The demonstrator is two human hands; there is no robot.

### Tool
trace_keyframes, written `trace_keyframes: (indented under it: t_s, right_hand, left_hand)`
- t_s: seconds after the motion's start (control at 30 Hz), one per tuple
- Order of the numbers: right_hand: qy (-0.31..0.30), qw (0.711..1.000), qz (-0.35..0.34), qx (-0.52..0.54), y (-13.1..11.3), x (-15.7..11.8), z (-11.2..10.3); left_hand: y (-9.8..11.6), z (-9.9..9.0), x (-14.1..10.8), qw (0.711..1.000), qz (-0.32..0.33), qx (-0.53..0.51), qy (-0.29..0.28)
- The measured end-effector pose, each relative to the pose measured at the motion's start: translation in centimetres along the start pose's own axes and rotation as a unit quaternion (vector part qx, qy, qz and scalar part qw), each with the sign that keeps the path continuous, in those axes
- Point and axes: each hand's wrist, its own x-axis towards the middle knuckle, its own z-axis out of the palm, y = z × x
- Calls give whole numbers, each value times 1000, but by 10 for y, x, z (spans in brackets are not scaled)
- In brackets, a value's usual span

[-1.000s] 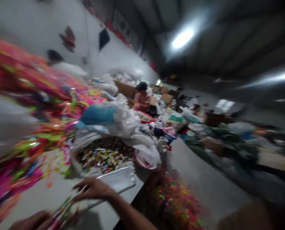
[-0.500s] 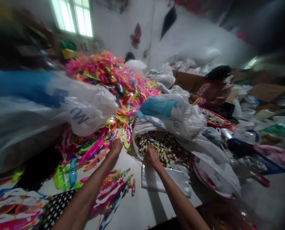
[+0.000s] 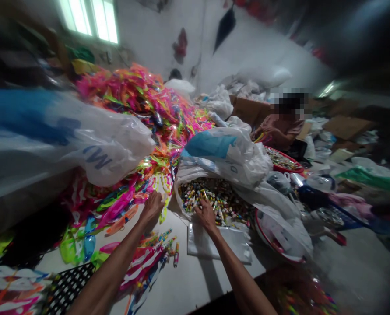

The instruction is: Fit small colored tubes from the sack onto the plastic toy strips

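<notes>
My right hand (image 3: pixel 206 213) is at the near edge of an open white sack (image 3: pixel 247 153), its fingers apart over many small multicoloured tubes (image 3: pixel 224 201). My left hand (image 3: pixel 153 204) is over the white table (image 3: pixel 168 271), beside the front of a big heap of bright plastic pieces (image 3: pixel 149 100); its fingers are bent together, and what they hold, if anything, is too small to name. Between my forearms lie a bundle of pink and white pieces (image 3: pixel 142 264) and a few loose tubes (image 3: pixel 176 254). Clear plastic bags (image 3: pixel 219 243) lie flat below my right hand.
A large white and blue sack (image 3: pixel 109 148) bulges at the left. A black perforated basket (image 3: pixel 70 286) stands at the lower left. A red-rimmed basin (image 3: pixel 270 245) is at the right. A person (image 3: pixel 280 127) sits behind a red tray (image 3: pixel 283 161) of small items.
My right hand's fingers have spread over the tubes, near the same spot. My left hand has stayed close to the heap. The whole view has shifted slightly, with objects appearing further left.
</notes>
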Motion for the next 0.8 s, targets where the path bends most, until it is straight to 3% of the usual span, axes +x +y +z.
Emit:
trace_keyframes:
  t_s: [0.17,0.23,0.33,0.43,0.5,0.67,0.8]
  right_hand:
    - [-73,982,28,173,-17,-21,-6]
    - [-115,946,50,300,-31,-34,-8]
    - [-151,876,81,451,-51,-50,-7]
    - [-169,865,89,464,-63,-63,-5]
    - [-190,866,91,453,-66,-70,-4]
    - [-207,856,93,464,-70,-81,-9]
    - [-192,865,83,457,-76,-87,-14]
  left_hand:
    - [21,-10,-14,999,-17,-47,-19]
    - [34,-12,-30,984,-22,-166,-67]
    - [51,-15,-56,925,-73,-341,-152]
    - [66,-19,-77,880,-120,-413,-202]
    - [73,-25,-87,858,-118,-452,-214]
    - [79,-32,-98,866,-92,-438,-223]
    - [76,-31,-102,839,-105,-469,-255]
